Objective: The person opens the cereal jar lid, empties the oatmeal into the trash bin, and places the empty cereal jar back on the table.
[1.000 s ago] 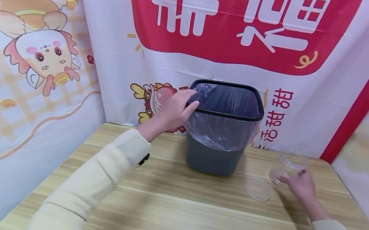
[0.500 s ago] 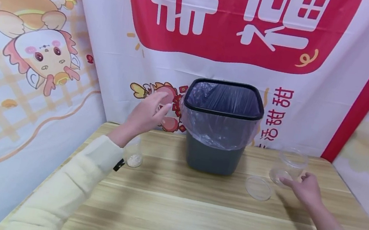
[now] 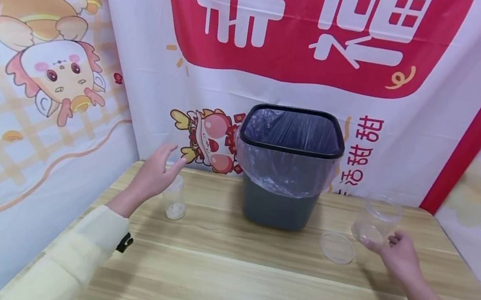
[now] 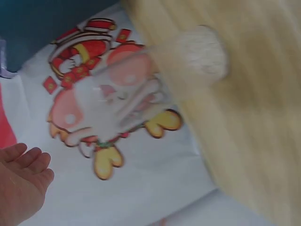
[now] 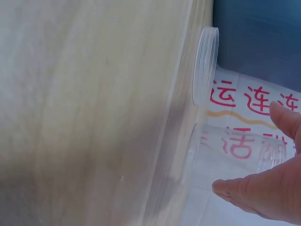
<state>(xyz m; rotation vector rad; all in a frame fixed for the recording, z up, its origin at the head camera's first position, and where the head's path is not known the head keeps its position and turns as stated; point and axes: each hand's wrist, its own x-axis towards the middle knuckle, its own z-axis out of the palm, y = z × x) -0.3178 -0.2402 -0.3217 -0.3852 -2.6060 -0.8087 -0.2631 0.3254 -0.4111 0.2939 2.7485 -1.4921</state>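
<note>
My left hand (image 3: 151, 173) hovers at the left, beside a clear container (image 3: 175, 192) with white grains in its bottom. Thumb and fingers are spread apart with nothing between them; the left wrist view has the hand (image 4: 23, 183) apart from the container (image 4: 136, 84). On the right, my right hand (image 3: 401, 257) is held at a clear, open-topped jar (image 3: 380, 218) standing on the table. Its thumb and fingers (image 5: 256, 190) are parted around the jar's near side without a plain grip; whether they touch it, I cannot tell. A clear round lid (image 3: 337, 248) lies left of the jar.
A dark grey trash bin (image 3: 278, 209) with a black rim and a clear plastic liner (image 3: 288, 172) stands at the back middle of the wooden table (image 3: 221, 286). A printed cloth (image 3: 213, 82) hangs right behind it.
My left hand has left the bin's rim and moved left and down to the grain container, which its arm hid before. My right hand has drawn back slightly toward me at the jar.
</note>
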